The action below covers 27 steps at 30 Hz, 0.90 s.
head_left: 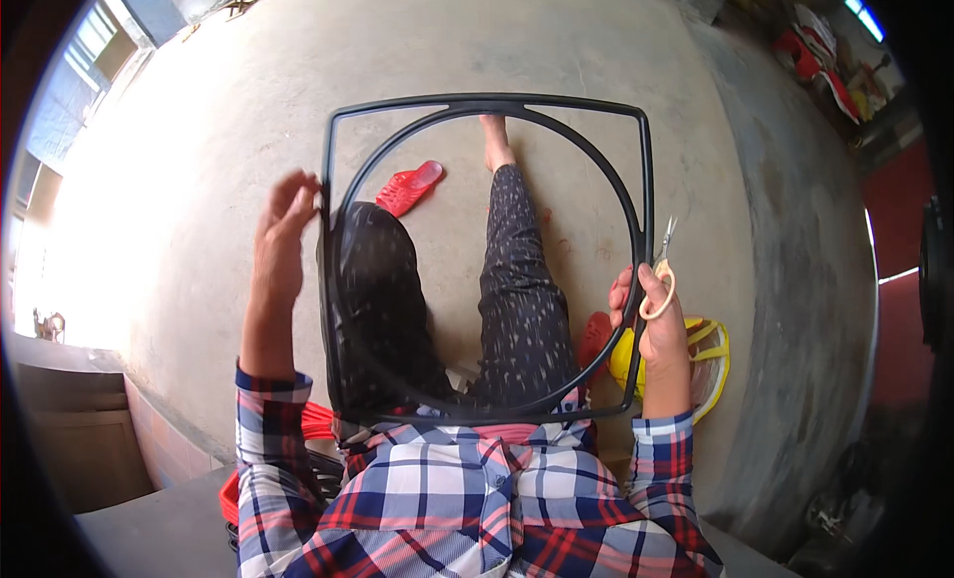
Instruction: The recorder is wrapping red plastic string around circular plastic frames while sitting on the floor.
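I hold a black square frame [487,105] with a round ring inside it, upright in front of my lap. My left hand [280,242] rests its fingers against the frame's left edge. At the frame's right edge, my right hand [651,325] grips the rim and also holds small scissors [660,270] with pale loop handles, their blades pointing up. Through the frame I see my legs in dark patterned trousers, stretched out on the concrete floor.
A red sandal [409,186] lies on the floor beyond my left knee. A yellow plastic object [708,359] and something red sit by my right hip. Red items lie under my left elbow [316,421]. A low concrete ledge runs along the right.
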Tool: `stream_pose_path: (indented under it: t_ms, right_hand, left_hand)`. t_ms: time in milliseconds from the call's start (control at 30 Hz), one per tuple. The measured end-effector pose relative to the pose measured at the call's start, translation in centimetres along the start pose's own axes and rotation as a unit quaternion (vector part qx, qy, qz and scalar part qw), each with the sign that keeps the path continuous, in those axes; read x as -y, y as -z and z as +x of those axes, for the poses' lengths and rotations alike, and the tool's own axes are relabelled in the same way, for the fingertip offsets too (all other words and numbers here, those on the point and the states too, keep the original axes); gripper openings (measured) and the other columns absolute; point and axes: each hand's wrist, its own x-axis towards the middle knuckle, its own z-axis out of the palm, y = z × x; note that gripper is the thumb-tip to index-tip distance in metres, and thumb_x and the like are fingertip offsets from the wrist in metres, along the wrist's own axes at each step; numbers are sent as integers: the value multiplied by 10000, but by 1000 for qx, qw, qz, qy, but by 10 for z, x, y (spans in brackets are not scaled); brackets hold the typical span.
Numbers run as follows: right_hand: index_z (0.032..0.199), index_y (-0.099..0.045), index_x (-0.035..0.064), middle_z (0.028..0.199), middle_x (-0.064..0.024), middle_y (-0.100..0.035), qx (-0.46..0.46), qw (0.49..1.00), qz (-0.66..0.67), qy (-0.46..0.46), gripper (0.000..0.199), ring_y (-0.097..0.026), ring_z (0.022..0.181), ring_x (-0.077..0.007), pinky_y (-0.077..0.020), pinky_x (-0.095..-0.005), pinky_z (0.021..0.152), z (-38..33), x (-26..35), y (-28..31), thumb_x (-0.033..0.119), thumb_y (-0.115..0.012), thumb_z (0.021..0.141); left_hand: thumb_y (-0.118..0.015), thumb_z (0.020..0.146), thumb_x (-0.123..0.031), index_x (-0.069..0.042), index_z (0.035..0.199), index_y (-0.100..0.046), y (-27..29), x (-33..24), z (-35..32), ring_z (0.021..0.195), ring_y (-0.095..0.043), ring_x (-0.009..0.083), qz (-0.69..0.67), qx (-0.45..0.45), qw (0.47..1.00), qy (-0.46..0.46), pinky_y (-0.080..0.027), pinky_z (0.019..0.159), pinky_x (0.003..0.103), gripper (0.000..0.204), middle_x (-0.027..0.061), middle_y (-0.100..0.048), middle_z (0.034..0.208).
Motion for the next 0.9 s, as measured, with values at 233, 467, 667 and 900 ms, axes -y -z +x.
stream_pose_path:
  t_ms: [233, 467, 667, 900]
  right_hand:
    - [853, -614, 27, 670, -124, -637, 2, 992, 87, -92, 356, -605, 515, -208, -514, -292, 475, 19, -31, 27, 373, -611, 936]
    - [837, -624, 51, 683, -106, -643, -5, 986, 107, -124, 371, -628, 571, -187, -516, -277, 481, 24, -50, 42, 404, -588, 944]
    - [890, -600, 89, 742, -84, -624, 27, 973, 152, -172, 436, -587, 555, -198, -479, -333, 535, 28, -71, 68, 524, -577, 917]
    - [850, -662, 88, 754, -80, -685, 12, 966, 160, -203, 465, -645, 567, -175, -524, -302, 527, 37, -98, 72, 542, -582, 909]
  left_hand:
    - [-548, 977, -196, 6, 1336, -484, -5, 38, -52, 1196, -539, 212, -127, -22, 986, 107, -463, 898, 305, 417, 128, -582, 1282]
    - [-545, 979, -221, 6, 1267, -538, 11, 23, -61, 1013, -639, 170, -118, -1, 973, 199, -458, 749, 255, 367, 113, -679, 1096]
    - [-510, 994, -299, 41, 1245, -541, 15, 43, -60, 768, -642, 153, -258, 167, 918, 250, -473, 651, 256, 424, 97, -700, 923]
    - [-473, 972, -483, 49, 1207, -567, -32, 16, -61, 914, -637, 253, -356, 216, 880, 227, -523, 701, 307, 589, 163, -644, 1069]
